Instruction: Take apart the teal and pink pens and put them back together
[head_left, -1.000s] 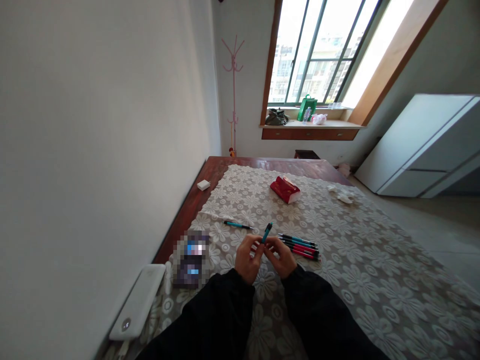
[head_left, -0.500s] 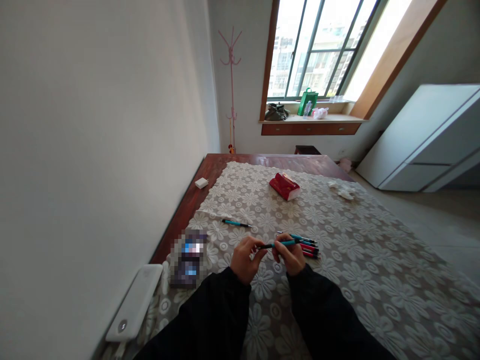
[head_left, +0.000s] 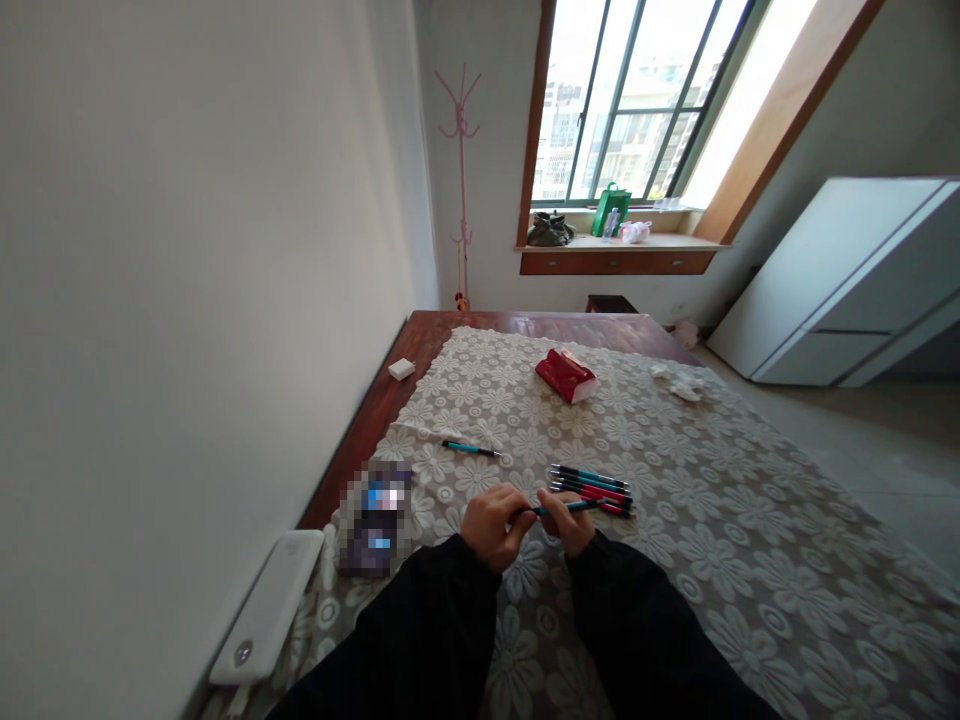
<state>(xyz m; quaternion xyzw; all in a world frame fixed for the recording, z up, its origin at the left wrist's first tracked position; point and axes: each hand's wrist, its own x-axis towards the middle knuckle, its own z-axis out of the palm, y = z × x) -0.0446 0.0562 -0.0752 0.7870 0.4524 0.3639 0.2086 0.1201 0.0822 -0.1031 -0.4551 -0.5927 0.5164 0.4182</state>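
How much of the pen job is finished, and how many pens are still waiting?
Done, it seems: a row of teal and red pens lies side by side on the lace cloth. In hand: the left hand and right hand hold one teal pen level between them. Possibly left: a single teal pen lying apart. I cannot tell which pens are finished.

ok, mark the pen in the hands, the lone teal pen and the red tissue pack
pen in the hands point(head_left: 574, 506), head view, on the teal barrel right of the right hand's fingers.
lone teal pen point(head_left: 469, 448), head view, mid-barrel, lying on the lace cloth.
red tissue pack point(head_left: 562, 375), head view, on its red top face.
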